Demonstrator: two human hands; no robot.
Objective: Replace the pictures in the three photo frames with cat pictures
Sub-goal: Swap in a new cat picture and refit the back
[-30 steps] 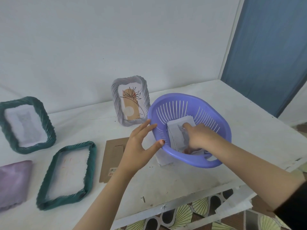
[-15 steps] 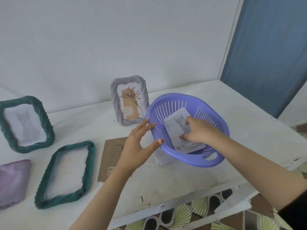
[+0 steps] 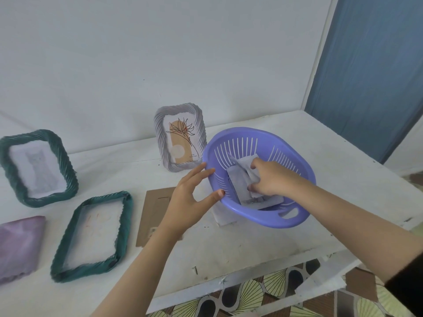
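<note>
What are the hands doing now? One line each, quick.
Left hand: open, fingers at the basket rim.
Right hand: closed on a paper in the basket.

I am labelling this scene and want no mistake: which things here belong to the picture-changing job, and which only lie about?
Job:
grey frame
standing green frame
flat green frame
cardboard backing
purple basket
paper prints, gripped by the right hand
left hand, at the basket rim

Lying about:
purple thing at the left edge
blue door
</note>
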